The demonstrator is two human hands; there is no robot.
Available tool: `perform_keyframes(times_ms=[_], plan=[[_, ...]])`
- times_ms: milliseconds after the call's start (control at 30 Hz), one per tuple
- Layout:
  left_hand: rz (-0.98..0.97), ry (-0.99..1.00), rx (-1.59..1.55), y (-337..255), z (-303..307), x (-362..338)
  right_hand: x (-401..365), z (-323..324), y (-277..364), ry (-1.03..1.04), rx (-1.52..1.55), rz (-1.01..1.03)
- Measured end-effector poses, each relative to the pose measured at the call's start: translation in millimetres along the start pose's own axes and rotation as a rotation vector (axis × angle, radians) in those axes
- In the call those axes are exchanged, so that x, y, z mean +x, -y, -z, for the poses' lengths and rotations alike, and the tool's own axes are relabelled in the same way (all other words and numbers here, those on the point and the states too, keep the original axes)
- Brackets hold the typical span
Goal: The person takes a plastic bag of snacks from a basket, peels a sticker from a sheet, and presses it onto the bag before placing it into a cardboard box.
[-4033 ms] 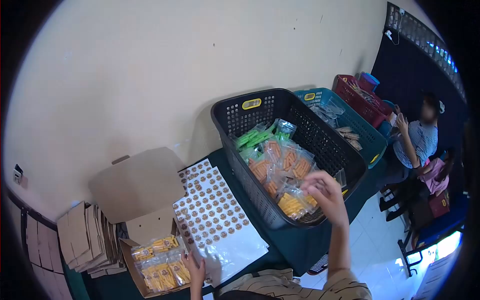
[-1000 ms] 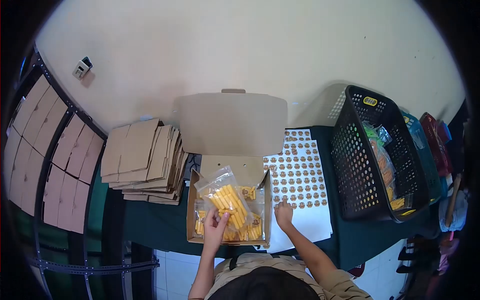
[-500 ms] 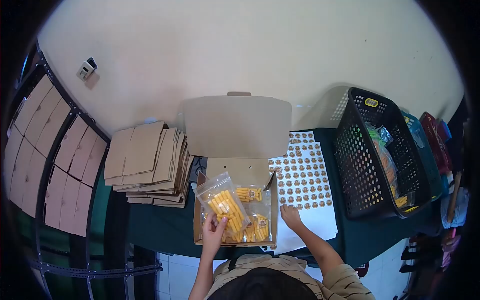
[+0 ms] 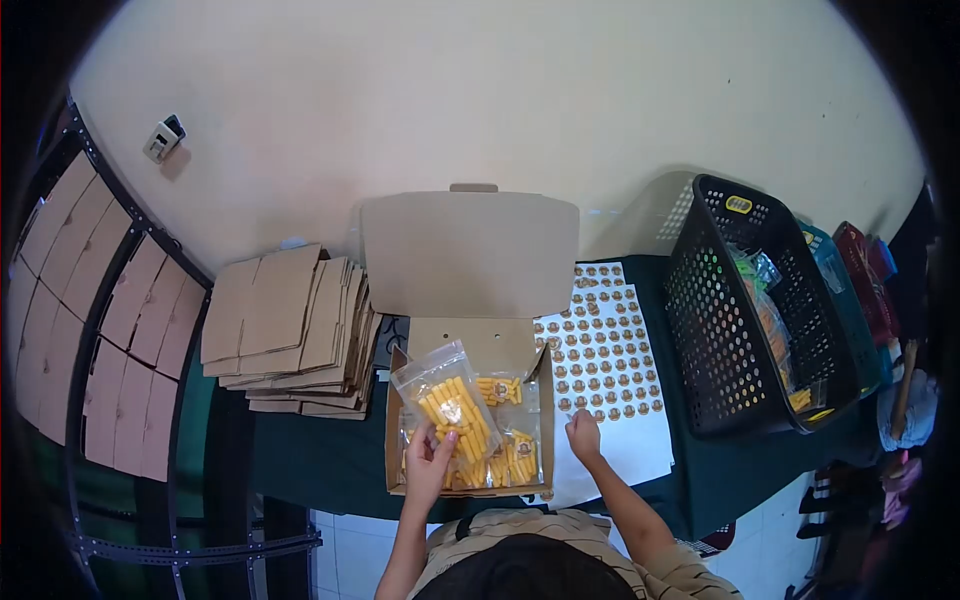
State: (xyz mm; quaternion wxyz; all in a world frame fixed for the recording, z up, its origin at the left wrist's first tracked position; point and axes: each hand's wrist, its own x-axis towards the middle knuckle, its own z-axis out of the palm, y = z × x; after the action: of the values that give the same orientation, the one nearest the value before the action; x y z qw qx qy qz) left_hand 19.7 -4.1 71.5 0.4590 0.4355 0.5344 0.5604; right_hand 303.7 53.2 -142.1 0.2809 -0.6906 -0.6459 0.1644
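Note:
Over the open cardboard box [image 4: 470, 250], my left hand [image 4: 428, 470] grips a clear zip bag [image 4: 452, 405] of yellow stick-shaped pieces by its lower left side, and the bag leans to the left. More bags of the same yellow sticks [image 4: 522, 460] lie inside the box, some with a round brown sticker on them. My right hand [image 4: 584, 438] is at the lower left of a white sheet of round brown stickers [image 4: 608, 362], with its fingers pinched together. Whatever is between those fingertips is too small to make out.
A stack of flattened cardboard boxes [image 4: 270, 310] stands left of the open box. On the right sits a black perforated basket [image 4: 715, 330] with filled bags inside. A metal shelf rack [image 4: 95, 320] with cardboard boxes rises at far left. The wall is behind.
My right hand has shifted slightly right and down from the row of stickers, fingers still pinched. The bag in my left hand stays nearly in place.

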Motion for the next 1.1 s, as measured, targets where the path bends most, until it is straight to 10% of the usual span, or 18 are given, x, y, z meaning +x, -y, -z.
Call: perform_keyframes(times_ms=[100, 200, 267, 333, 433, 1100], plan=[[-0.04, -0.016, -0.086, 0.5, -7.6, 2.2, 3.3, 3.8, -2.9, -0.003, 0.119, -0.12], [-0.055, 0.007, -0.038, 7.6, -2.4, 1.8, 10.1, 9.1, -3.6, -0.057, 1.078, -0.725], [-0.049, 0.025, 0.039, 10.6, 1.3, -0.4, 9.9, 17.9, -10.5, -0.001, 1.156, -0.713], [-0.054, 0.005, -0.018, 4.9, -2.3, -4.2, 2.9, 43.7, 4.2, 0.094, 0.677, -0.236], [-0.01, 0.024, -0.072, -19.1, -9.3, -6.8, -1.6, 77.8, 42.1, 0.121, 1.58, -0.536], [0.031, 0.23, -0.2, -39.5, -37.8, -4.1, -6.1, 188.0, 247.2, 0.334, 1.425, -0.145]])
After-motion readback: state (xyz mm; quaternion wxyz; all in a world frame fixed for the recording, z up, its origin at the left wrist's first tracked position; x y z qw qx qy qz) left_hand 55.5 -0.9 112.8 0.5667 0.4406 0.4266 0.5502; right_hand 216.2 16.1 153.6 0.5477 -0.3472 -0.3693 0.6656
